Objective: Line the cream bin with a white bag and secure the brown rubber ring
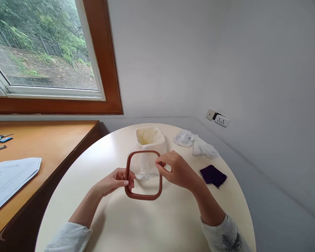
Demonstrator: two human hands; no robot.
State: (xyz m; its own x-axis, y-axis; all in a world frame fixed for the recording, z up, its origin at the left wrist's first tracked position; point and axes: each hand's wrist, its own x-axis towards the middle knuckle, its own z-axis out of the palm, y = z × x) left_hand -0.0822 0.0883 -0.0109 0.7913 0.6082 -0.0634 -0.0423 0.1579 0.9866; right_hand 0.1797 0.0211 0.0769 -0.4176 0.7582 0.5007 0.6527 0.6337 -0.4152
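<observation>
A brown square ring with rounded corners [144,197], like the rim of a waste bin, is held up over the round table. My left hand [112,182] grips its left side, thumb in front and fingers behind. At the upper right corner my right hand [177,168] pinches the ring between thumb and fingertips. Just behind the ring stands a small bin [151,144] lined with a whitish plastic bag folded over its top. Part of the bag [144,174] hangs down the front and shows through the ring's opening.
On the round cream table [136,231] lie a crumpled white plastic bag [199,144] and a dark purple cloth [213,175], both to the right. A wooden desk [55,136] with papers [13,178] stands left. Walls with a socket [222,120] and a window [42,45] border the table.
</observation>
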